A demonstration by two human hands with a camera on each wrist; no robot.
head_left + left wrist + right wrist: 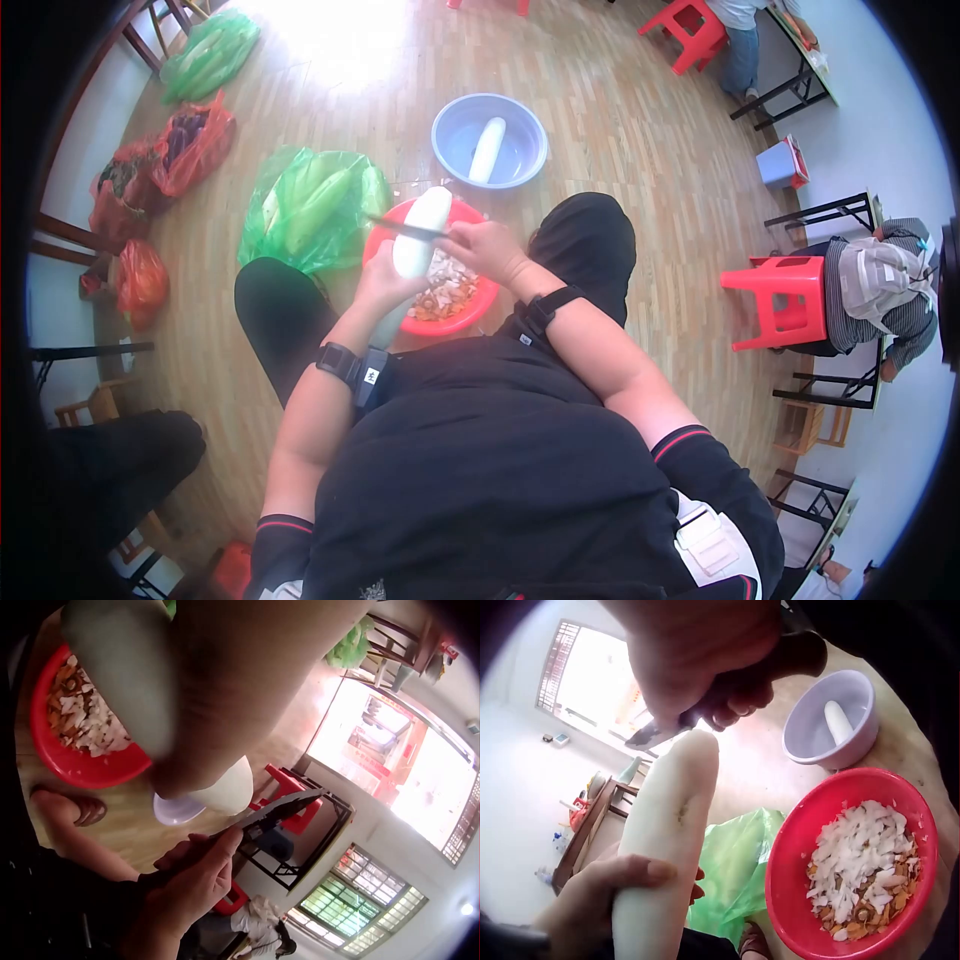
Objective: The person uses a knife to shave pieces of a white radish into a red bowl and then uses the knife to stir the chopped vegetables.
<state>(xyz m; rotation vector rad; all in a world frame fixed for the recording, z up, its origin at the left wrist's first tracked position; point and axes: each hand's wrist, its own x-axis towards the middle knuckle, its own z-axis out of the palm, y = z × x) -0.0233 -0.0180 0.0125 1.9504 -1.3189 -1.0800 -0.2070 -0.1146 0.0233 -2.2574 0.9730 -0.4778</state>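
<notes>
My left hand (385, 283) grips a long white radish (428, 210), its thumb and fingers wrapped round it in the right wrist view. The radish's surface looks pale and peeled, with a small brown pitted spot. My right hand (487, 248) holds a knife (649, 736) by its dark handle (799, 658), the blade across the radish close to its far end. Below both hands stands a red basin (780, 847) with white and orange-brown peelings (862, 862). Beyond it, a second white radish (487, 150) lies in a bluish basin (440, 140).
A green plastic bag (300, 205) of long pale vegetables lies left of the red basin. Red bags (200, 150) and another green bag (210, 55) sit farther left. On the right, a person (890, 280) sits on a red stool (775, 300) by a wall table.
</notes>
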